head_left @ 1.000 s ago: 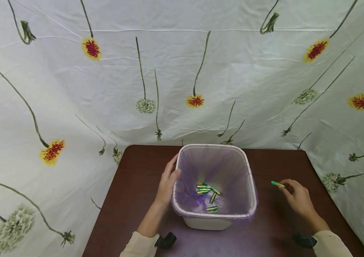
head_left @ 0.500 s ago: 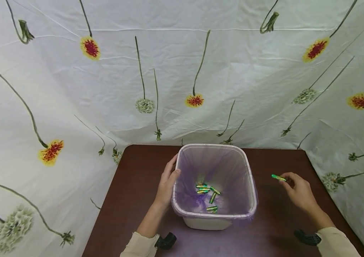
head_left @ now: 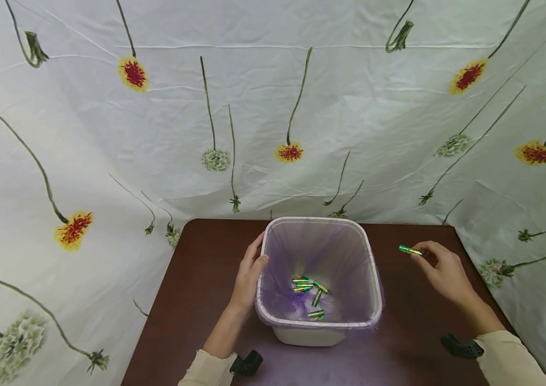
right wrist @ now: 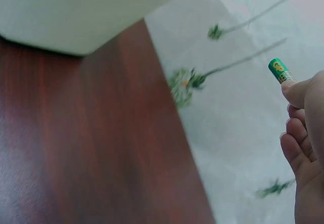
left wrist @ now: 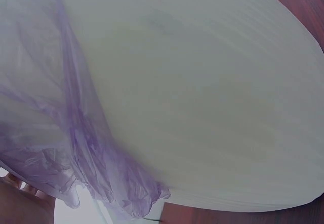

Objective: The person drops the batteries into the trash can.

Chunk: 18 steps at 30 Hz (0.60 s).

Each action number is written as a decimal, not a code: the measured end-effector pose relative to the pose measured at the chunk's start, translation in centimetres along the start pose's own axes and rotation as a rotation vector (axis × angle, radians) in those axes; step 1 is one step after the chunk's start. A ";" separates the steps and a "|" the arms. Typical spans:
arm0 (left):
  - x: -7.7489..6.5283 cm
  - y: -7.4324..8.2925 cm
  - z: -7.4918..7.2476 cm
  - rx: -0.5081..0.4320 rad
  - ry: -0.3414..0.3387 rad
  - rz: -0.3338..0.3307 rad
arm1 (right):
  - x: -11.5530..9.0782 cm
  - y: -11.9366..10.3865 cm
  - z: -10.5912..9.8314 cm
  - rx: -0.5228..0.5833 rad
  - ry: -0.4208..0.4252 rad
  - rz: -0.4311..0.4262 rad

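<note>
A whitish square bin (head_left: 308,336) stands on the table, lined with a thin purple plastic bag (head_left: 352,300). My left hand (head_left: 247,281) grips its left side, thumb at the rim and fingers along the outside. Several green-and-gold batteries (head_left: 303,288) lie on the bin's bottom. To the right of the bin, my right hand (head_left: 446,273) pinches another such battery (head_left: 410,250) above the table, its green end pointing left. The right wrist view shows this battery's green end (right wrist: 280,70) beyond the thumb. Bin wall (left wrist: 202,92) and bag fill most of the left wrist view.
The dark brown table (head_left: 195,289) has its far edge just behind the bin. A white cloth (head_left: 253,80) printed with flowers hangs behind the table and along both sides. Black wrist mounts (head_left: 246,363) sit by both cuffs.
My right hand has moved up in the head view and slightly left, carrying the battery with it. The left hand keeps its grip on the bin, which has not moved on the table.
</note>
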State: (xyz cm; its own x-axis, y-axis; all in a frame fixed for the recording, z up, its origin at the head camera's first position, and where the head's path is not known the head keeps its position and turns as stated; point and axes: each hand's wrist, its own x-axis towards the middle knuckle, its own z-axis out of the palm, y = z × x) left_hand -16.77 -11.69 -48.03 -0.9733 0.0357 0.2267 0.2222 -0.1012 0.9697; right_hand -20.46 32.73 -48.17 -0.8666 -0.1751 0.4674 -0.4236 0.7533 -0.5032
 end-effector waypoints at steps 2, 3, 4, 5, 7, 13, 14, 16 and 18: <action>0.0 0.0 0.0 -0.002 0.001 0.001 | 0.6 -0.8 -0.2 0.002 0.010 -0.032; 0.0 0.0 0.0 -0.003 0.001 0.002 | 0.9 -1.1 -0.3 0.001 0.014 -0.047; 0.0 0.0 0.0 -0.004 0.001 0.002 | 1.1 -1.5 -0.4 0.003 0.017 -0.061; 0.0 0.0 -0.1 -0.004 0.001 0.004 | 1.4 -2.0 -0.5 0.006 0.020 -0.073; 0.0 0.0 0.0 0.003 0.002 0.006 | 1.9 -2.9 -0.7 0.017 0.020 -0.088; 0.0 0.0 0.0 0.008 0.007 0.005 | 3.7 -6.3 -1.4 0.062 0.010 -0.144; 0.1 0.1 0.0 0.006 0.008 0.005 | 3.9 -6.8 -1.5 0.066 0.007 -0.156; 0.0 0.1 0.0 0.003 0.010 0.003 | 4.4 -7.9 -1.6 0.074 0.000 -0.182; 0.0 0.0 0.1 -0.004 0.008 0.001 | 4.9 -8.8 -1.7 0.084 -0.008 -0.208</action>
State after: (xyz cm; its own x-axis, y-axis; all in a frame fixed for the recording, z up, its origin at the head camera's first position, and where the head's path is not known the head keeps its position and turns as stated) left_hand -16.78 -11.64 -47.98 -0.9734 0.0277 0.2272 0.2232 -0.1055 0.9690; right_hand -20.56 26.32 -40.16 -0.7603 -0.3259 0.5619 -0.6132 0.6455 -0.4553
